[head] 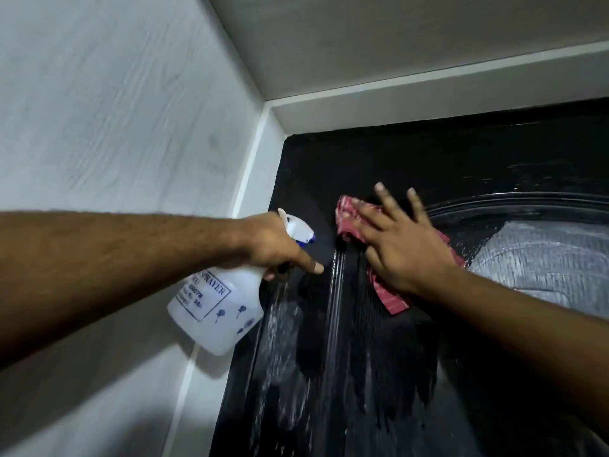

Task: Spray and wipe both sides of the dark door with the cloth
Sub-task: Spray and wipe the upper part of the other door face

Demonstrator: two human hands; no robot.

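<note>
A white textured wall (pixel 115 127) and a pale ceiling (pixel 362 44) meet above the top left corner of the dark door (pixel 379 374), which I see from below.

My right fingers (pixel 390 206) lie straight and spread, pressing the red cloth (pixel 349 222) flat against the door's upper face, just left of an arched moulding (pixel 494 201). The right hand (pixel 405 255) pins the cloth rather than gripping it, and its corners stick out above and below the palm.

My left fingers (pixel 309 262) are wrapped round the neck of the white spray bottle (pixel 217 311), index stretched out towards the door. The left hand (pixel 273 245) holds the bottle tilted, nozzle close to the door near its left edge. Wet streaks and droplets run down the door below both hands.

As I judge it, the cloth is the weak point: held only by pressure on a wet, glossy face, it could slide out from under my palm on a fast stroke. The runs could dry into marks if I wipe too slowly. The bottle sits near enough to knock the door. The door's other side is out of view.
</note>
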